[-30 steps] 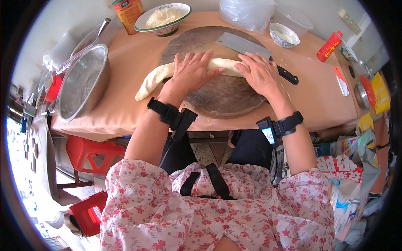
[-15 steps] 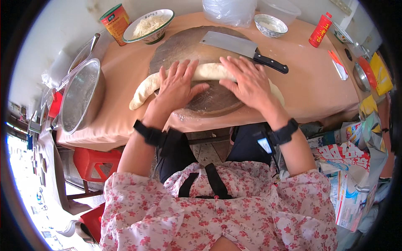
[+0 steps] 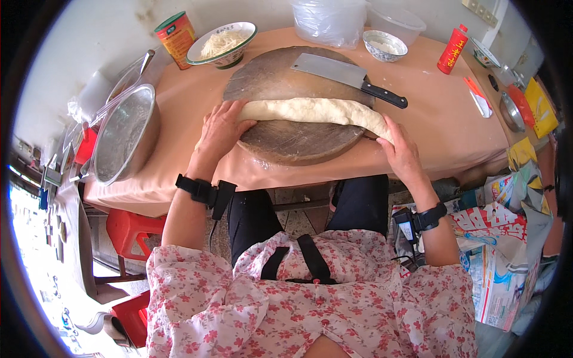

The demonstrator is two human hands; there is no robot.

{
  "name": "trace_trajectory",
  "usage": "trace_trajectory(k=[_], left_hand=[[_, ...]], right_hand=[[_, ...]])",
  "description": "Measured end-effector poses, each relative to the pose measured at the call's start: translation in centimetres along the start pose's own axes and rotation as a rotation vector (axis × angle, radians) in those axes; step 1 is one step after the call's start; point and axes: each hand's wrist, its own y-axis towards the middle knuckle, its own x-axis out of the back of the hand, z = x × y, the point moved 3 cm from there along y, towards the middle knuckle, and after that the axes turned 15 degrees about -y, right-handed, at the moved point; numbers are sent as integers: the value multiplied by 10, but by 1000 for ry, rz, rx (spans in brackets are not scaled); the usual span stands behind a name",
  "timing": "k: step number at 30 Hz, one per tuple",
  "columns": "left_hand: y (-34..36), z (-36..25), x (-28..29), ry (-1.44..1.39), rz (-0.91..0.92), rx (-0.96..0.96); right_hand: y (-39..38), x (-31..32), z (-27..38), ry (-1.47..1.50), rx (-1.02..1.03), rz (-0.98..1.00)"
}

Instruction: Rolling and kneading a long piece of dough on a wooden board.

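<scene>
A long, thick log of pale dough lies across the round wooden chopping board, its ends reaching past the board. My left hand is wrapped over the left end, partly hiding it. At the other end, my right hand grips the dough, with the thumb and fingers around the tip. Behind the dough, a cleaver with a black handle rests on the board's far part, its handle sticking out over the table to the right.
A large metal basin stands at the left of the cloth-covered table. Along the back are a yellow-and-red canister, a bowl of pale shreds, a bowl of white powder and a red bottle. A red stool stands below.
My hands have moved apart from the middle of the dough to its two ends, and their flat fingers have curled around it. The dough now lies straighter across the board.
</scene>
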Motion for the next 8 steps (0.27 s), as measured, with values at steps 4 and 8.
trace_trajectory(k=[4,8], left_hand=[[2,4,-1,-53,-48,-34],[14,-16,-9,11,117,-120]], right_hand=[[6,7,-3,-37,-56,66],[15,17,15,1,-209,264]])
